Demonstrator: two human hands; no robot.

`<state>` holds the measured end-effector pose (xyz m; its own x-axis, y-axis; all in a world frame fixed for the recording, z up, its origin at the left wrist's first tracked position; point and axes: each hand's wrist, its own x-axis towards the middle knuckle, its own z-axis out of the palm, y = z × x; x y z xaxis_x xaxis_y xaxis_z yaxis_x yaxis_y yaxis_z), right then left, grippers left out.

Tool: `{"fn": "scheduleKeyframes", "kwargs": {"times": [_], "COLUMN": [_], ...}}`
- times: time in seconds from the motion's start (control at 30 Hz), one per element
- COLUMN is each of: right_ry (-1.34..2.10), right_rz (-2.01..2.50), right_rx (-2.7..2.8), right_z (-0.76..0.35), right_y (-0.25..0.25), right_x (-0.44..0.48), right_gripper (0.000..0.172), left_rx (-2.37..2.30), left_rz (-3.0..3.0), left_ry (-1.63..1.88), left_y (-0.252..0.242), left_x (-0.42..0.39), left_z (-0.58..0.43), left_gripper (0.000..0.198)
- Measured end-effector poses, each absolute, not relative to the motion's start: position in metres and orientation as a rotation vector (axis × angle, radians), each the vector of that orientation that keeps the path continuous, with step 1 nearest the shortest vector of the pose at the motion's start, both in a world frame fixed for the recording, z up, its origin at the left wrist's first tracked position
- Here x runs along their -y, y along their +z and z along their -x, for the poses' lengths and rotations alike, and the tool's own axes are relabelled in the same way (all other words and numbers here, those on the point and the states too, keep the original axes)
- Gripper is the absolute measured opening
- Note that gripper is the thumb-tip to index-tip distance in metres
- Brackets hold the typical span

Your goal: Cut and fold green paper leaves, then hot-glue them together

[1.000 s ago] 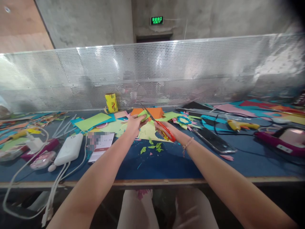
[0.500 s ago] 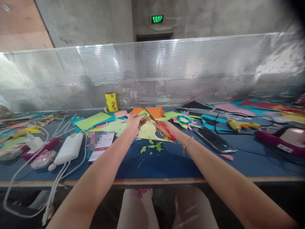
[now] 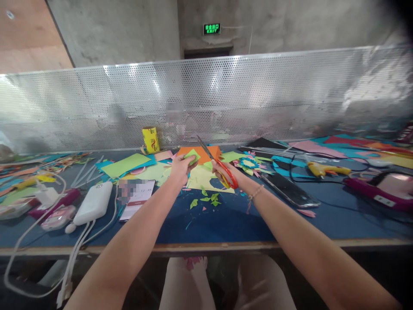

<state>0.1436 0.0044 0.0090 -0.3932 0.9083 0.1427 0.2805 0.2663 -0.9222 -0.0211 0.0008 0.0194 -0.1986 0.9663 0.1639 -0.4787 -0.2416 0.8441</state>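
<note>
Head view, mid-frame: green paper (image 3: 192,156) pinched in left hand (image 3: 180,169); right hand (image 3: 240,177) wrapped round red-handled scissors (image 3: 230,175), blades just right of the paper, pointing up-left. Probably best: pinch well back from cutting line, turn paper rather than scissors.

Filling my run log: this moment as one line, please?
left hand: holds green paper | right hand: holds red-handled scissors | table: green scraps

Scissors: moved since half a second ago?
Yes: the scissors have shifted right and up in view at the tip, judged against the yellow box.
</note>
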Motion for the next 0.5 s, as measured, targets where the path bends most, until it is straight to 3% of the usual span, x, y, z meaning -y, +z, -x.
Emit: {"fn": "scheduleKeyframes", "kwargs": {"times": [0.27, 0.5], "right_ry": [1.027, 1.017], "right_rz": [1.056, 1.075], "right_rx": [2.071, 2.082], "right_z": [-0.1476, -0.1446], "right_y": [0.0050, 0.0076], "right_x": [-0.0062, -0.0032], "right_gripper": [0.040, 0.040], "left_rx": [-0.772, -0.731], "left_rz": [-0.956, -0.986], "left_ry": [1.727, 1.762], "left_y": [0.0185, 0.0180], "left_x": [-0.0027, -0.0035], "left_z": [0.0223, 0.0210], "left_gripper": [0.028, 0.025]}}
